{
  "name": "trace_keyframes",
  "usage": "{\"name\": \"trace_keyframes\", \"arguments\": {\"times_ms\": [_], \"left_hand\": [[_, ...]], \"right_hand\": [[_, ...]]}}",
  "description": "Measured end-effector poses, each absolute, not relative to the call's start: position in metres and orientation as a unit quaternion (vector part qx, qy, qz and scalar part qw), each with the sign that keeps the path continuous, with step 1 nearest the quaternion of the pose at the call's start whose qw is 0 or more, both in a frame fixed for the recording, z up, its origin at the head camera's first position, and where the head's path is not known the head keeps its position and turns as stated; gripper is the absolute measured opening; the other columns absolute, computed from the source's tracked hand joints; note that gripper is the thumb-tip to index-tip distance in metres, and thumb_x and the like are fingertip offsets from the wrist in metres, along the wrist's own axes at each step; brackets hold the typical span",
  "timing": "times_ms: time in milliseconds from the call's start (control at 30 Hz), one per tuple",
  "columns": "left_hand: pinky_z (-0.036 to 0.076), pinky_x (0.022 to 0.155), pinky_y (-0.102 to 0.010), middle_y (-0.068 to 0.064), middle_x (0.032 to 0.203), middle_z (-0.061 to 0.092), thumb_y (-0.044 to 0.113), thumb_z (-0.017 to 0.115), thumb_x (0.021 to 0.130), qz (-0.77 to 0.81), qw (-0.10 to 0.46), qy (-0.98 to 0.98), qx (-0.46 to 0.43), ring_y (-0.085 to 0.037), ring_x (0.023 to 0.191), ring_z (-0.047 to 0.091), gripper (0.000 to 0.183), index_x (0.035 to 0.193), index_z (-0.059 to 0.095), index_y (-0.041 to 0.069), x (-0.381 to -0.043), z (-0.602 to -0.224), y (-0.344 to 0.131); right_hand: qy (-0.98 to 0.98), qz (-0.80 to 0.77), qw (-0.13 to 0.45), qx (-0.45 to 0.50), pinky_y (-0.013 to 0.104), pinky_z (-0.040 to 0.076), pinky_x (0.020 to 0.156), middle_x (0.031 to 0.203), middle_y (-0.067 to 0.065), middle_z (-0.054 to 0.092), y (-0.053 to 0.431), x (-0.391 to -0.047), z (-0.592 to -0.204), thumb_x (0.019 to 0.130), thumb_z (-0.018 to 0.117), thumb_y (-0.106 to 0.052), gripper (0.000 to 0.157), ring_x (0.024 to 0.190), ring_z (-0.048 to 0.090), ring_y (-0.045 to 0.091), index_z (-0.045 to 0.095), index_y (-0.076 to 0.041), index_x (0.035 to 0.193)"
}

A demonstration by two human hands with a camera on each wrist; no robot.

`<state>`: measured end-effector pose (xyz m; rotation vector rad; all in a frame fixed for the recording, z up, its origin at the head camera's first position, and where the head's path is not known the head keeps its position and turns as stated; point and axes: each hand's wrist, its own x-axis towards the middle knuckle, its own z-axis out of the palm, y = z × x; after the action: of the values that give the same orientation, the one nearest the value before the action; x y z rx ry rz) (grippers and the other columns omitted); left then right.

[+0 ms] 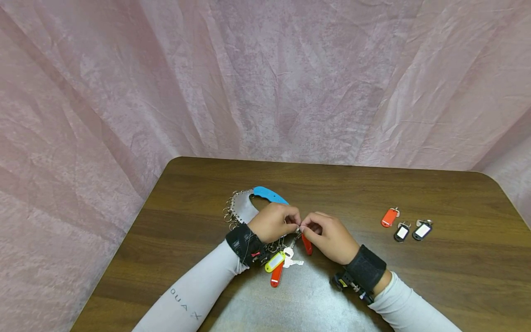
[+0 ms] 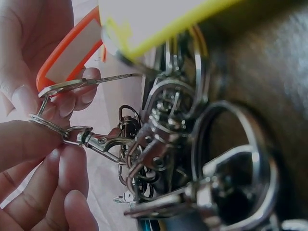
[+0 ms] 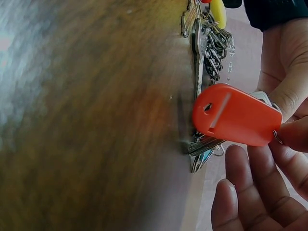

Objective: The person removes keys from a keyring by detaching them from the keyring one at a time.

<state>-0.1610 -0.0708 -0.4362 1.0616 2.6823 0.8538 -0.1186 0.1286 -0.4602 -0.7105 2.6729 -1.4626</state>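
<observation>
In the head view my left hand and my right hand meet fingertip to fingertip. Both pinch a small metal split ring, which joins a red key tag and a key to a silver snap hook. The hook is linked to a curved metal key holder with a blue handle, lined with several hooks. A yellow key tag, another red tag and silver keys lie below my left hand. Fingers hide part of the ring.
On the right of the wooden table lie a red-orange key tag and two black key tags, one nearer the hands. A pink curtain hangs behind the table's far edge.
</observation>
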Motion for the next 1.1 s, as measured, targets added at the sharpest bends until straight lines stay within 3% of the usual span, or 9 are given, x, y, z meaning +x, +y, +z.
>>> {"name": "trace_keyframes", "arguments": {"times_ms": [367,633,1100], "left_hand": [[0.046,0.070,-0.018,0.003,0.085,0.070,0.007,0.074,0.087,0.279,0.068,0.888,0.358,-0.005,0.077,0.059,0.010,0.087,0.069,0.016,-0.1605,-0.4354,-0.0706],[0.045,0.070,-0.018,0.003,0.084,0.068,0.006,0.075,0.087,0.284,0.049,0.881,0.375,-0.017,0.079,0.064,0.011,0.085,0.069,0.016,-0.1604,-0.4365,-0.0709],[0.046,0.073,-0.018,0.001,0.088,0.070,0.006,0.073,0.087,0.296,0.057,0.878,0.371,-0.013,0.080,0.062,0.009,0.089,0.071,0.014,-0.1626,-0.4381,-0.0715]], "right_hand": [[0.859,-0.463,0.004,-0.219,0.022,0.054,0.069,0.089,-0.004,0.065,0.1285,-0.1191,-0.4601,0.095,0.067,-0.011,0.006,0.076,0.065,0.004,0.070,-0.014,0.091],[0.863,-0.458,0.006,-0.213,0.022,0.054,0.070,0.089,-0.004,0.066,0.1295,-0.1192,-0.4603,0.096,0.067,-0.012,0.006,0.076,0.063,0.002,0.070,-0.015,0.091],[0.866,-0.454,0.004,-0.209,0.021,0.053,0.071,0.089,-0.006,0.065,0.1298,-0.1197,-0.4590,0.095,0.066,-0.011,0.009,0.079,0.063,0.002,0.070,-0.016,0.090]]}}
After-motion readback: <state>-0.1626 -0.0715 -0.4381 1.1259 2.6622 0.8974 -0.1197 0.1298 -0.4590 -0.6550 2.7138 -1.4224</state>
